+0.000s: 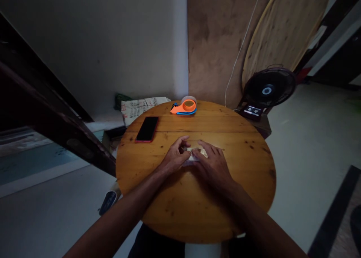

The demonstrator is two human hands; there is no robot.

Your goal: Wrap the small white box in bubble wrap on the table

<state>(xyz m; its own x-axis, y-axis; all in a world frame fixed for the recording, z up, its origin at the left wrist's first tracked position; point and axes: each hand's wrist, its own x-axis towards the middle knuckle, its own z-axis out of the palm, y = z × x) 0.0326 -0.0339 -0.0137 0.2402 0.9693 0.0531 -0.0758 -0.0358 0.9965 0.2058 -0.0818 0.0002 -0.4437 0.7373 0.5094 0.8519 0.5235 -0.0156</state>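
Both hands meet over the middle of a round wooden table point(180, 205). Between them is a small whitish item point(193, 157), perhaps a packet or wrapped piece; its kind is hard to make out. My left hand point(177, 154) grips its left end with curled fingers and the thumb on top. My right hand point(213, 161) closes round the right side, thumb pressing near the centre. Fingers cover much of the item. Beyond the hands lies an orange tape dispenser point(177, 109) with a roll of tape. A dark-screened phone point(147, 129) with a red edge rests to the left.
A printed sack point(143, 107) lies behind the table's left edge. To the right stands a dark fan point(266, 91) on a low support. A large round wooden board point(284, 32) leans on the wall, with a white cord point(242, 44) hanging beside it.
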